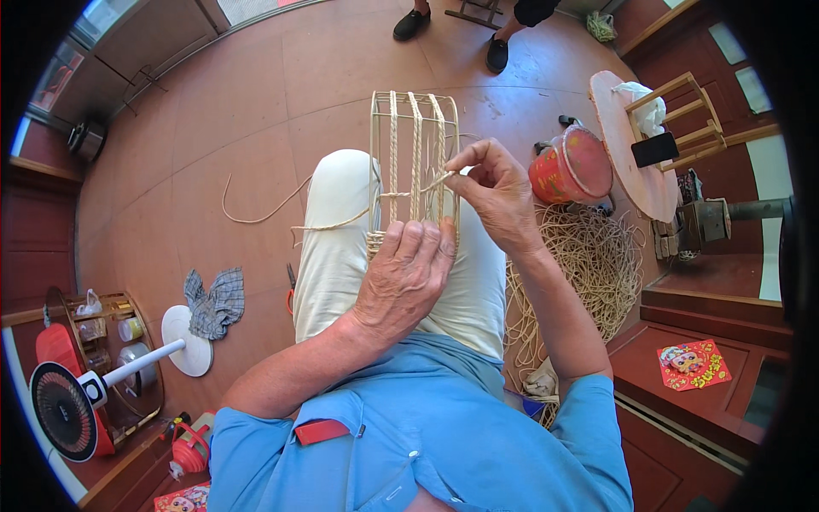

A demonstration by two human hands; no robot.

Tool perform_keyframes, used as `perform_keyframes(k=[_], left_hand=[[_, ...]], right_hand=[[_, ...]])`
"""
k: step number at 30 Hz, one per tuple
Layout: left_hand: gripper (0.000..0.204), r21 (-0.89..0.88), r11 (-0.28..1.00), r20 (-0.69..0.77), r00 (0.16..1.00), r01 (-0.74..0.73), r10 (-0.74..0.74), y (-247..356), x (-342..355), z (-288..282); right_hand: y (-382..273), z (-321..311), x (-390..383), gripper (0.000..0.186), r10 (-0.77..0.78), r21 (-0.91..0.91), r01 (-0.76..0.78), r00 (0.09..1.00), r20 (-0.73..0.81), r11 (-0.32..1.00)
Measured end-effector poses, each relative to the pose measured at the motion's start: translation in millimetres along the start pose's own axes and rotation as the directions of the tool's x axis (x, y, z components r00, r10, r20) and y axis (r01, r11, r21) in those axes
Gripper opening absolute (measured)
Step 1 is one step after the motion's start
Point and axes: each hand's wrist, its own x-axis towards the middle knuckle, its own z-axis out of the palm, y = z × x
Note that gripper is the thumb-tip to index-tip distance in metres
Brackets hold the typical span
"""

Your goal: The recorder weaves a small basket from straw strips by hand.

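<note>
Fan (64, 411), far L of your grip & on the near side; white round base (189, 346) nr it, checked cloth (217, 303) partly over its edge. Next, still well L of your grip, loose cord (269, 213) curls out past your L knee. Red-handled tool (290, 299) lies closer in, just L of your L forearm, part hidden by your leg.

L hand (401, 277): fingers bent over the near end of the wire frame (415, 162), holding it over your lap; underside hidden, so can't tell how your thumb sits. Frame is L of your R pinch & runs on past it, long axis pointing approx straight away from you, lengthwise cords along it. Co-worker's shoes (412, 26) well beyond its far end.

Key relation: the working strand (437, 182) leaves your pinch toward L & a bit toward you, i.e. across the long axis, over/btwn the lengthwise cords (can't tell which at each one). Your R hand is the nearer to that strand's end, at the frame's R long side; your L hand sits on the near side of the crossing.

R hand (499, 205): thumb & forefinger narrow, tips pinching the strand, other fingers curled.

R of that grip: red bucket (554, 171) just beyond your wrist, big cord heap (601, 256) by your forearm on the near side. Farther R, round table (610, 102) w/ a dark phone (654, 149) leaning at a wooden stool (695, 128).
</note>
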Motion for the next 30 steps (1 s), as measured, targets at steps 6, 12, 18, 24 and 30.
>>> perform_keyframes(k=[6, 12, 18, 24, 30], left_hand=[[0.045, -0.389, 0.910, 0.073, 0.989, 0.146, -0.128, -10.9, 10.2, -6.1], [0.043, -0.478, 0.854, 0.130, 0.979, 0.203, -0.160, -13.8, 14.4, -12.1], [0.040, -0.514, 0.834, 0.094, 0.980, 0.200, -0.178, -14.6, 14.6, -12.4], [0.039, -0.547, 0.807, 0.098, 0.974, 0.223, -0.203, -14.5, 15.3, -12.9], [0.037, -0.588, 0.779, 0.025, 0.967, 0.220, -0.255, -11.7, 19.5, -6.1]], right_hand=[[12.3, -12.1, -29.5, 0.051, 0.137, 0.117, -0.128, 0.988, -0.074, 0.985], [11.7, -15.3, -45.2, 0.064, 0.367, 0.320, -0.433, 0.897, 0.248, 0.843], [21.6, -15.4, -49.8, 0.058, 0.409, 0.531, -0.495, 0.869, 0.279, 0.688], [18.4, -19.8, -65.5, 0.037, 0.383, 0.798, -0.440, 0.878, 0.286, 0.413], [26.9, -19.6, -67.8, 0.028, 0.358, 0.876, -0.388, 0.892, 0.278, 0.287]])
